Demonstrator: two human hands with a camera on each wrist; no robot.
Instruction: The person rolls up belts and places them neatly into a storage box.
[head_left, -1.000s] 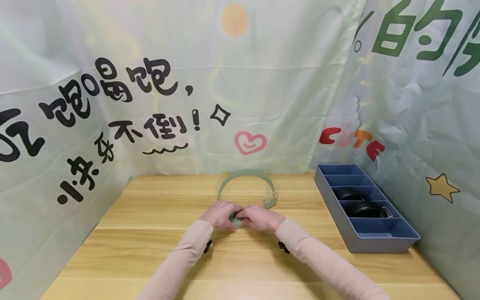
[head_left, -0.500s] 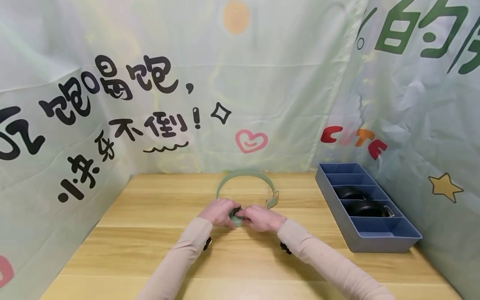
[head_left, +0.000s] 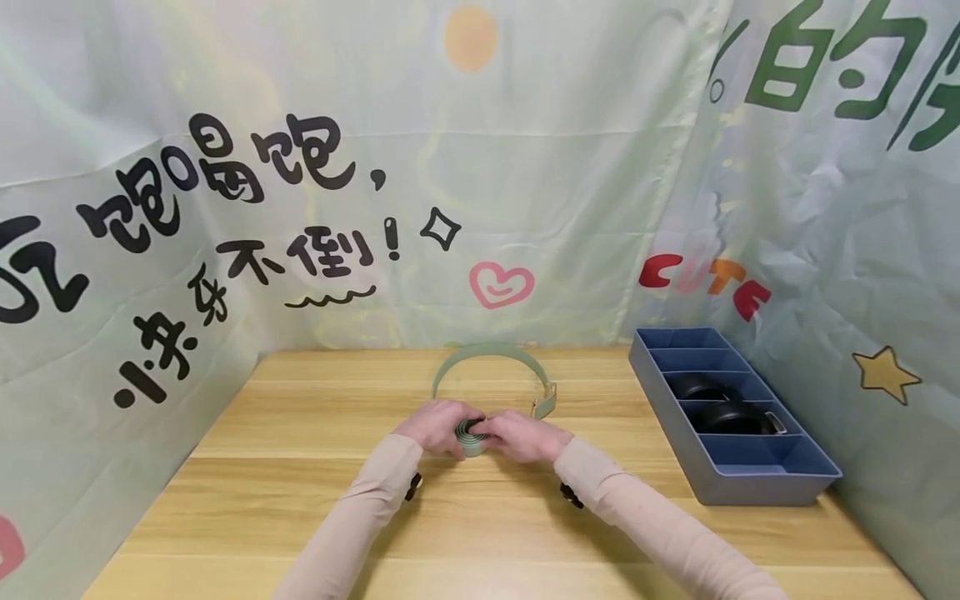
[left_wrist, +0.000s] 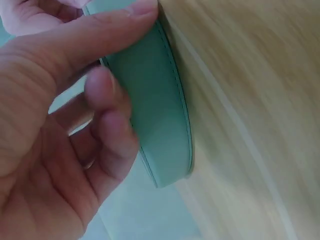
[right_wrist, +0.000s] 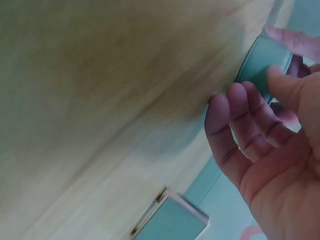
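A light green belt (head_left: 491, 350) stands on its edge on the table, its far part bowed in an arc and its near part wound into a tight coil (head_left: 472, 443). The left hand (head_left: 438, 427) grips the coil from the left; in the left wrist view its thumb lies across the green strap (left_wrist: 155, 110). From the other side the right hand (head_left: 525, 436) holds the coil, thumb and fingers against the strap. At the belt's right end, behind the right hand, is a metal buckle (right_wrist: 187, 204).
At the right of the wooden table (head_left: 315, 500) stands a blue-grey divided box (head_left: 701, 467). Black coiled belts (head_left: 731, 418) lie in its middle compartments. Printed cloth (head_left: 570, 200) hangs behind the table and along both sides.
The far arc of the belt has drawn slightly nearer, and the buckle end has shifted and turned a little. Both hands stay at the coil.
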